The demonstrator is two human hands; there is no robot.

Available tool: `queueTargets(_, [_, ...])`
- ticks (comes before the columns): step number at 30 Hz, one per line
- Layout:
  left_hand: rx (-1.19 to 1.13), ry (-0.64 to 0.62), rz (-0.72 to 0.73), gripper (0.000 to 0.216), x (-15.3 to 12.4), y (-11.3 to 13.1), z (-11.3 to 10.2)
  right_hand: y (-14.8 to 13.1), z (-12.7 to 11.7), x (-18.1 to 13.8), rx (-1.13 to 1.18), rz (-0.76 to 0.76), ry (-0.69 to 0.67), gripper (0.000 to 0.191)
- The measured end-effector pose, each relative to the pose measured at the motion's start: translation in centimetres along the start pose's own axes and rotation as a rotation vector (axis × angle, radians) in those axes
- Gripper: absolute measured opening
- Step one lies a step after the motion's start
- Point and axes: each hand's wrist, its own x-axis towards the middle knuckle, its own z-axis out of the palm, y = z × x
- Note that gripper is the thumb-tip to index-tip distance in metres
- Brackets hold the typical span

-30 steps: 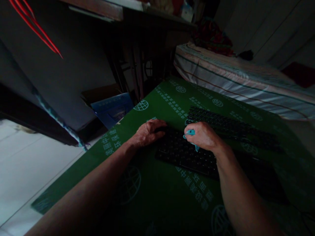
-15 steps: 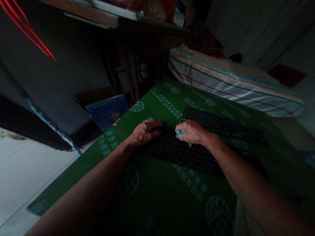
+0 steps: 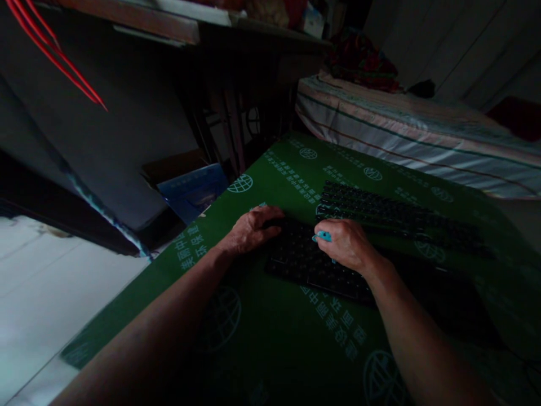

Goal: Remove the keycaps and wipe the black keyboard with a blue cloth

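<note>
Knuckles up, the left hand [image 3: 254, 228] lies at ten o'clock of the near keyboard [image 3: 293, 251], its wrinkled skin catching the light. Its fingers are close together over the far-left corner and the thumb sits slightly apart; whether they grip the edge, I cannot tell. Under it spreads a flat green board [image 3: 274, 321] with a smooth face, printed in pale Chinese characters and, at eight o'clock, a gridded globe [image 3: 217, 318]. The near keyboard lies on this board, a long, slim slab of black plastic, set aslant, with small pale dots along its near rows and a thin pale outline at the near edge. Over its middle the right hand [image 3: 346, 243] is closed in a fist around a turquoise tool [image 3: 324, 236], glossy and rounded, mostly hidden in the fingers. At two o'clock rests a second black keyboard [image 3: 393, 214], ridged with rows of keys. Past the right forearm [image 3: 406, 321], toward four o'clock, the near keyboard's end is too dark for detail. Farther off, at one o'clock, stands a mattress [image 3: 380, 127] in pale, striped, softly creased cloth.
</note>
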Motion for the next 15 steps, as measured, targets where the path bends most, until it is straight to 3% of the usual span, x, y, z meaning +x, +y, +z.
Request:
queueTargets(8, [-0.003, -0.003, 0.010, 0.040, 0.10, -0.03, -0.18, -0.32, -0.69, -0.13, -0.094, 0.049, -0.064, 0.017])
queueTargets(15, [-0.004, -0.007, 0.000, 0.039, 0.01, -0.09, -0.15, -0.14, -0.55, -0.23, -0.052, 0.065, -0.036, 0.015])
